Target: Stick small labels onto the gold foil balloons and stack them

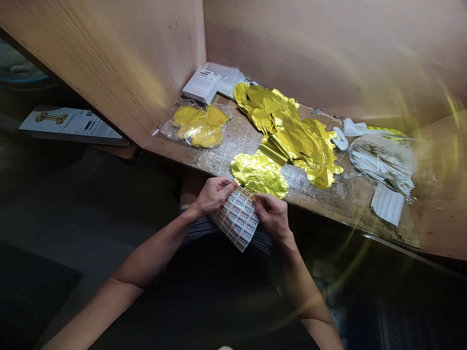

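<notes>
Between my two hands is a sheet of small stickers (239,216) printed with CE marks and red round symbols, hanging tilted over my lap. My left hand (213,195) pinches its upper left corner between thumb and fingers. At the upper right corner, my right hand (273,214) grips the sheet with curled fingers. Just beyond the sheet, a flat gold foil balloon (259,175) lies at the bench's front edge. It joins a pile of gold foil balloons (306,141) behind it. What the fingertips do under the sheet is hidden.
A wooden bench (251,133) has board walls on its sides and back. On it lie a bagged gold balloon (202,126), a stack of printed cards (202,85), a bundle of white sticks (383,163) and a white sheet (387,204). A printed box (71,121) stands outside, left.
</notes>
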Demonstrator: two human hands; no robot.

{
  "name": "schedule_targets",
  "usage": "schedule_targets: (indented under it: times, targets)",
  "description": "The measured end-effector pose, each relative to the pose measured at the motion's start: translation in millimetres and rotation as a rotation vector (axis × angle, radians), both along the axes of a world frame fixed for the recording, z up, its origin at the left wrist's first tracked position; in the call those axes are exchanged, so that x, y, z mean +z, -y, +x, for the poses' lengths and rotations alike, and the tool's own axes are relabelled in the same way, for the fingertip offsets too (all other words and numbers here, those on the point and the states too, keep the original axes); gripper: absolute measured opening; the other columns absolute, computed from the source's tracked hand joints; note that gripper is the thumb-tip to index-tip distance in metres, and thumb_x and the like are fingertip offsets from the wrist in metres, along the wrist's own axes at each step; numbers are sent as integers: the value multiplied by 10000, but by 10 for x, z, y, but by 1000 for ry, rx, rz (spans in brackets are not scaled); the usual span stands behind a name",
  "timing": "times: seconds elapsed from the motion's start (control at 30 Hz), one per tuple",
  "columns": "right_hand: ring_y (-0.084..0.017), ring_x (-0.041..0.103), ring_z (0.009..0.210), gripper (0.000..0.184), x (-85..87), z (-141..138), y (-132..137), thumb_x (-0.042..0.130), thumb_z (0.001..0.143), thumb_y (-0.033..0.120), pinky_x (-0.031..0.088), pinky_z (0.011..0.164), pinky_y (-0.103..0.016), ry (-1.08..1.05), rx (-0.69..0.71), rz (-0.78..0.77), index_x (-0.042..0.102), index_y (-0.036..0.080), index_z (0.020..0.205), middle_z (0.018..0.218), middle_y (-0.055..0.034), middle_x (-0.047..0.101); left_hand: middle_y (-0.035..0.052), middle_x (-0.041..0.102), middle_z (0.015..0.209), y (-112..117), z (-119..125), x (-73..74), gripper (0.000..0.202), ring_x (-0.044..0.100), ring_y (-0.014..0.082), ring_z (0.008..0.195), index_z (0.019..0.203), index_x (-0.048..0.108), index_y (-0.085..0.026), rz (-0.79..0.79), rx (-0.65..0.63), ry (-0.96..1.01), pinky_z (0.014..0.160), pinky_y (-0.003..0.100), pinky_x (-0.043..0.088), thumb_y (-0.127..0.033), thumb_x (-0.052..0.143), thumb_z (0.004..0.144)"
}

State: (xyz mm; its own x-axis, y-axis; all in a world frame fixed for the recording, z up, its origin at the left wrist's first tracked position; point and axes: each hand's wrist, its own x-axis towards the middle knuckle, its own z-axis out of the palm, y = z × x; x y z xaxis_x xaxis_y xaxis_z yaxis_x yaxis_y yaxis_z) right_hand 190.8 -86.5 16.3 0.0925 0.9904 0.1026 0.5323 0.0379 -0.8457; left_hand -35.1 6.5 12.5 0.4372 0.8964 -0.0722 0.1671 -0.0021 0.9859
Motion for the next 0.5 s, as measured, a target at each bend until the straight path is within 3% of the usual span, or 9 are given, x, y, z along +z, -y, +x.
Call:
schedule_targets:
  times: [0.17, 0.3, 0.43, 0.5]
  targets:
    - [-245, 744, 940, 203, -78, 2, -10, 606, 1020, 354, 614, 882, -419, 187, 106, 147, 795, 302, 1072, 1071, -83, 790, -36, 497, 618, -16, -4, -23, 442, 427, 97, 539, 730, 575, -175, 7, 6, 7, 490, 231, 316, -540, 655, 965]
    - [-256, 713, 977, 136, -42, -4, 0, 651, 994, 310, 587, 905, -439, 237, 181, 239, 787, 300, 982, 1059, -87, 772, -32, 512, 636, -32, -21, -75, 447, 453, 108, 564, 736, 582, -174, 32, 20, -29, 518, 243, 344, -545, 629, 981]
    - [-241, 687, 870, 183, 33, 92, -103, 636, 997, 383, 570, 823, -414, 132, -50, 193, 733, 251, 916, 915, -74, 737, -1, 622, 701, -61, -62, -169, 396, 565, 147, 643, 767, 637, -176, 200, -42, -191, 609, 276, 443, -478, 592, 1020]
    - [-217, 678, 787, 231, 29, 164, -244, 630, 990, 424, 552, 740, -364, 80, -115, 62, 710, 227, 901, 861, -55, 730, 71, 752, 979, -87, -59, -237, 339, 680, 216, 912, 805, 679, -177, 413, -158, -262, 815, 339, 532, -417, 595, 1031]
